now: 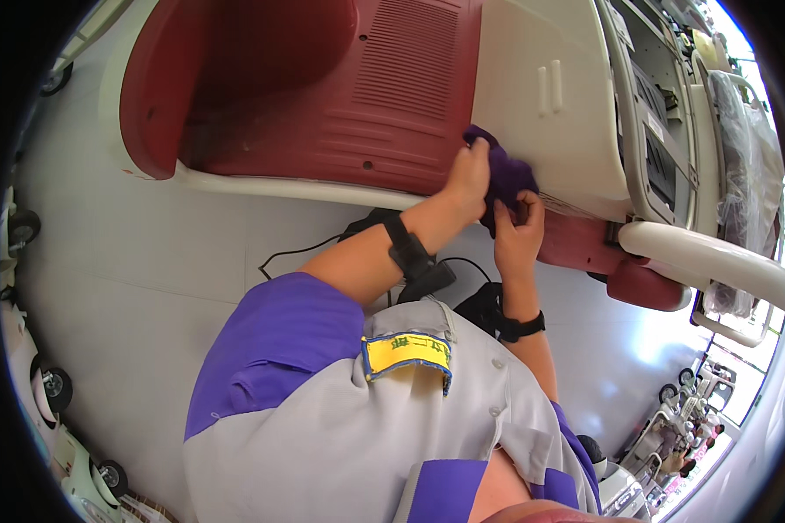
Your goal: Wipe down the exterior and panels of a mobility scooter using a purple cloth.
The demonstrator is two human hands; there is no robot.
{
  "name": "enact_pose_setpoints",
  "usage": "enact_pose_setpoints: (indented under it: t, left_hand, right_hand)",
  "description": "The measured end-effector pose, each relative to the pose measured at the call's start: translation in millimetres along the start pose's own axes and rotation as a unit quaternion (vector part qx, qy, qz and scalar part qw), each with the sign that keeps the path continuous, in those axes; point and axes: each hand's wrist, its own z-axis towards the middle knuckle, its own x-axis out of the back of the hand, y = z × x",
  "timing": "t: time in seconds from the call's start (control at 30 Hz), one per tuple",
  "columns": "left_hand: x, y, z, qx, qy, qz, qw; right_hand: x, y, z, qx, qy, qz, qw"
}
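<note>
A pale grey tiled floor (pixel 148 261) carries everything here. On it stands a large cream and dark red machine body (pixel 392 96), stretching across the top of the view. A black cable (pixel 296 253) lies on the tiles just beside its lower edge.

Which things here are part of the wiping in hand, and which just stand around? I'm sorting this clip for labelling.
In hand:
- purple cloth, held by both hands
- left hand
- right hand
- cream and dark red body panel that the cloth is pressed against

Standing around:
- small cream wheeled vehicles at the left edge
- plastic-wrapped seat
- black cable on the floor
</note>
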Motion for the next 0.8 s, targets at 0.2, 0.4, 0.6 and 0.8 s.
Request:
enact_pose_setpoints:
  t: [0.2, 0.4, 0.6, 0.8]
  left_hand:
    - [21, -22, 28, -0.282, -0.028, 0.313, 0.906]
    - [27, -43, -6, -0.323, -0.133, 0.36, 0.865]
    - [7, -32, 81, -0.387, 0.018, 0.453, 0.803]
    - [22, -33, 82, -0.25, 0.046, 0.382, 0.889]
  right_hand:
    - [-5, -25, 3, 0.142, 0.061, -0.162, 0.975]
    - [4, -13, -5, 0.162, 0.087, -0.213, 0.96]
    - [3, -53, 9, 0.145, -0.016, -0.294, 0.945]
    - [-12, -64, 13, 0.191, -0.095, -0.297, 0.931]
